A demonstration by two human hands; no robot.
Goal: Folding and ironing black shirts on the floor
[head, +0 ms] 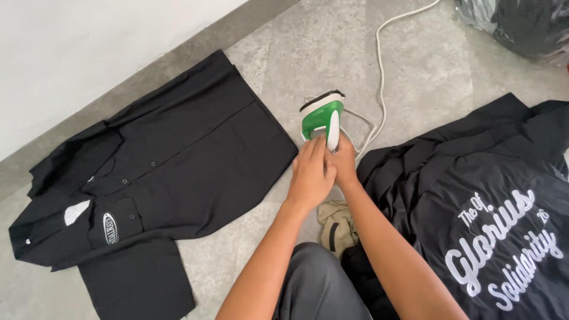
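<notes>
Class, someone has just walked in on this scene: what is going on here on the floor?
A person sits on the grey floor with both hands on a green and white iron standing on its end. The right hand is at the handle and the left hand rests over it. A white cord trails from the iron. A black shirt lies spread flat to the left, and a pile of black shirts with white lettering lies to the right.

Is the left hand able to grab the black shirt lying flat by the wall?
Probably yes. The left hand rests by the green iron, and only bare floor lies between it and the black shirt.
</notes>
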